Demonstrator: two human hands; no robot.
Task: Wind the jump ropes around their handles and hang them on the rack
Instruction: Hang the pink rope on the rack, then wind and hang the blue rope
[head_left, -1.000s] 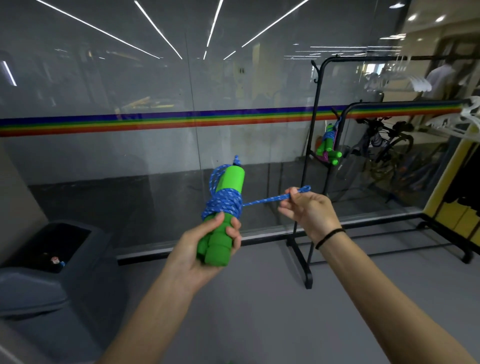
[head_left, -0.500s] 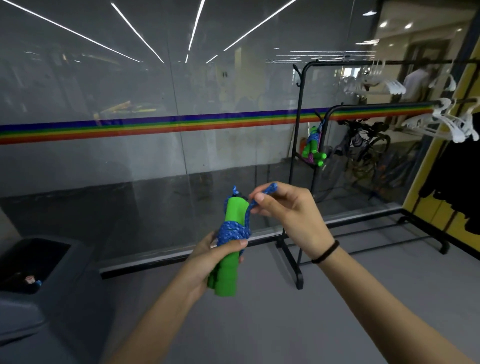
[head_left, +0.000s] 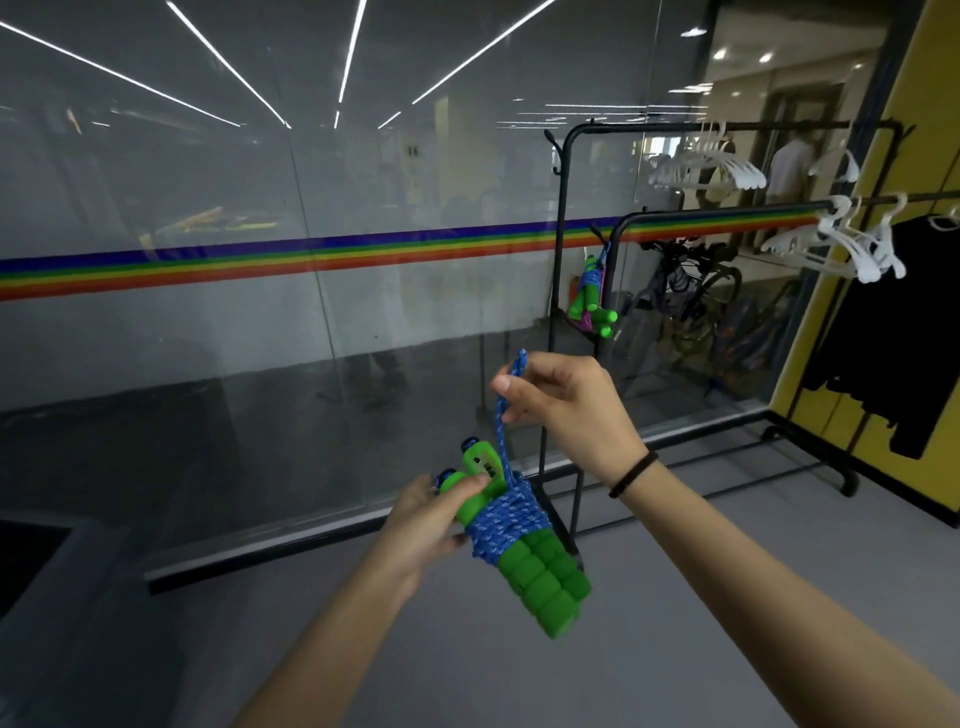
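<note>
A jump rope with two green handles has blue cord wound round its middle. My left hand grips the handles near their top ends, and they tilt down to the right. My right hand pinches a loop of the blue cord above the bundle and holds it taut. The black rack stands behind, to the right. Another wound rope with green handles hangs on a hook at the rack's left post.
A glass wall with a rainbow stripe runs across behind. White hangers and a black garment hang on the rack's rails at right. A yellow panel is at far right. A dark bin sits at left on the grey floor.
My right hand rose with the cord loop from beside the bundle to above it. My left hand turned the handles so their free ends point down to the right. The view shifted toward the rack.
</note>
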